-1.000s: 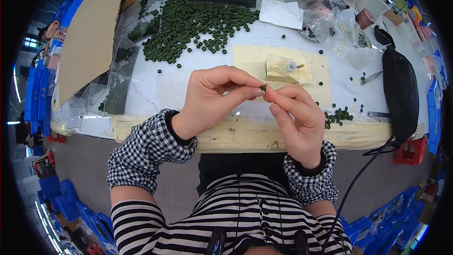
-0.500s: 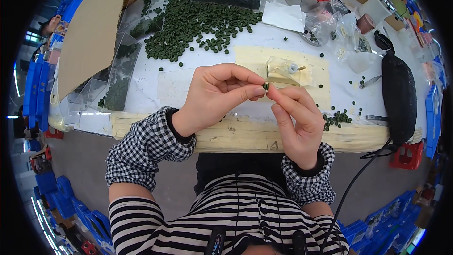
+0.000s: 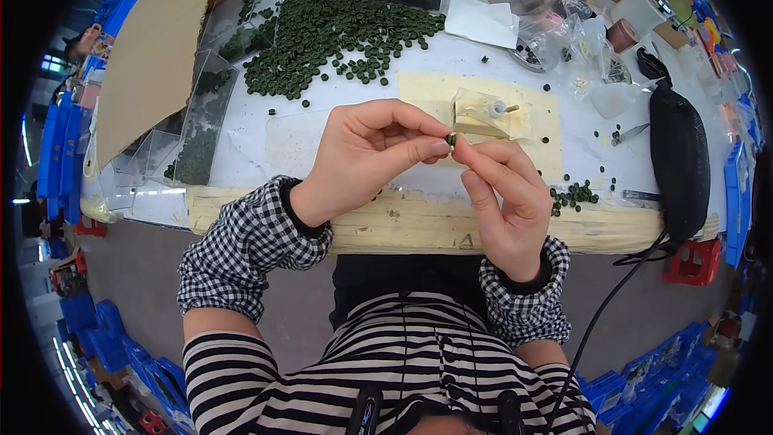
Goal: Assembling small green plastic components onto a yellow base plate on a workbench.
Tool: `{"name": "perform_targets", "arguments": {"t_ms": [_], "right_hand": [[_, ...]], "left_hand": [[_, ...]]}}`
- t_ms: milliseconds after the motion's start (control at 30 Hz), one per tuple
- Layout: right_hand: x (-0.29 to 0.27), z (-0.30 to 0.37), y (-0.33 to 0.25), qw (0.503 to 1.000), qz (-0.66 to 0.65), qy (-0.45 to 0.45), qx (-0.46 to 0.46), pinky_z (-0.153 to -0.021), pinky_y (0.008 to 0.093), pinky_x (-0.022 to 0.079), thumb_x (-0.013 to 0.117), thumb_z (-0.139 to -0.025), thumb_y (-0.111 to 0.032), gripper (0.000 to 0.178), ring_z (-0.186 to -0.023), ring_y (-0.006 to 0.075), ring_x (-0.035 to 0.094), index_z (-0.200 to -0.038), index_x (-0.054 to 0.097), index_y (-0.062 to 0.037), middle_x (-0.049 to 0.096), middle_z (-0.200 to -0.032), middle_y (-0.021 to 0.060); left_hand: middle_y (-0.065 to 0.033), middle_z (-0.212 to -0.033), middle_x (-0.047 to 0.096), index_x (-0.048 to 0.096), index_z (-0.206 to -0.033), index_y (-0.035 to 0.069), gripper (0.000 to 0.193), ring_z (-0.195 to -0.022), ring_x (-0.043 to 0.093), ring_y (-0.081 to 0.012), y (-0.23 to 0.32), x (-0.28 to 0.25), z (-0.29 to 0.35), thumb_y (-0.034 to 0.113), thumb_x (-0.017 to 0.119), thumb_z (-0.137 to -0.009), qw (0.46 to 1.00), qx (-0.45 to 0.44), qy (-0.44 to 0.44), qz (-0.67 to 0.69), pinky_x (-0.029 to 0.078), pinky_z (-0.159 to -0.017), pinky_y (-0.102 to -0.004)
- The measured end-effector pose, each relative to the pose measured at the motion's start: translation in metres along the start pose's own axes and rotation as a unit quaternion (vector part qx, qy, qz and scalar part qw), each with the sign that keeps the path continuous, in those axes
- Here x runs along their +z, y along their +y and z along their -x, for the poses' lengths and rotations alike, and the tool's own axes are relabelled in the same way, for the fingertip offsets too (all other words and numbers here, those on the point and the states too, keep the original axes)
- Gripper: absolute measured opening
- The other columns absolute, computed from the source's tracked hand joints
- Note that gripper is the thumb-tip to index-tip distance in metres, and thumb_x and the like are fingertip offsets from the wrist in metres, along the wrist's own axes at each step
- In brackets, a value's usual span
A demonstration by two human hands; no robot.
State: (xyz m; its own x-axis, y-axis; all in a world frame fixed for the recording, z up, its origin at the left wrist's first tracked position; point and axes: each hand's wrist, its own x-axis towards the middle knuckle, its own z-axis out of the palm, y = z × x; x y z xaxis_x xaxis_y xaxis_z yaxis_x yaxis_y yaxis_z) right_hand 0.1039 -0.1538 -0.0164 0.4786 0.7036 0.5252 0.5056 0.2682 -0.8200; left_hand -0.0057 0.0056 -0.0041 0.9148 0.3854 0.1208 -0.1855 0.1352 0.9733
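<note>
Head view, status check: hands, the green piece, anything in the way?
Left hand and right hand both pinching one small green bead above the table edge. Nothing between them.

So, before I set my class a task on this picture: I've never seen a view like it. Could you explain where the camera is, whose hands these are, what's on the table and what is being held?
The camera sits on a person's head and looks down, so the forearms in checked sleeves come in from the bottom. Its wide lens bends straight edges near the rim.

The left hand and right hand meet above the table edge and together pinch one small dark green disc between their fingertips.

On the white table lies a big heap of green discs of the same kind, with a smaller cluster by the right hand. Behind the hands, a pale block with a small peg rests on a cream mat. Clear plastic trays stand to the left, and a long black pouch to the right.
</note>
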Motion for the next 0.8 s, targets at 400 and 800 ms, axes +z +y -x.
{"name": "perform_targets", "arguments": {"t_ms": [400, 800], "right_hand": [[-0.0006, 0.0034, 0.0007, 0.999, 0.022, -0.015, -0.023, -0.067, 0.0252, 0.047, 0.067, -0.079, 0.008, 0.036, -0.078, 0.0175, 0.059, -0.114, 0.068, -0.0022, 0.064, -0.093, 0.0078], [0.0028, 0.0027, 0.0009, 0.999, 0.033, 0.011, -0.042, -0.068, 0.0249, 0.048, 0.067, -0.079, 0.008, 0.035, -0.079, 0.0178, 0.06, -0.113, 0.068, -0.0026, 0.064, -0.094, 0.0083]], "left_hand": [[-0.0142, -0.091, 0.069, 0.067, -0.096, -0.005, 0.012, -0.08, 0.068, -0.0174, -0.0025, 0.0016, 0.0044, -0.008, 0.064, -0.085, 1.0, 0.006, 0.003, 0.005, 0.057, -0.073, -0.0271], [-0.0143, -0.092, 0.069, 0.066, -0.097, -0.005, 0.012, -0.082, 0.067, -0.0169, -0.0013, 0.0008, 0.0028, -0.007, 0.064, -0.085, 1.0, 0.005, -0.001, 0.006, 0.057, -0.075, -0.0269]]}}
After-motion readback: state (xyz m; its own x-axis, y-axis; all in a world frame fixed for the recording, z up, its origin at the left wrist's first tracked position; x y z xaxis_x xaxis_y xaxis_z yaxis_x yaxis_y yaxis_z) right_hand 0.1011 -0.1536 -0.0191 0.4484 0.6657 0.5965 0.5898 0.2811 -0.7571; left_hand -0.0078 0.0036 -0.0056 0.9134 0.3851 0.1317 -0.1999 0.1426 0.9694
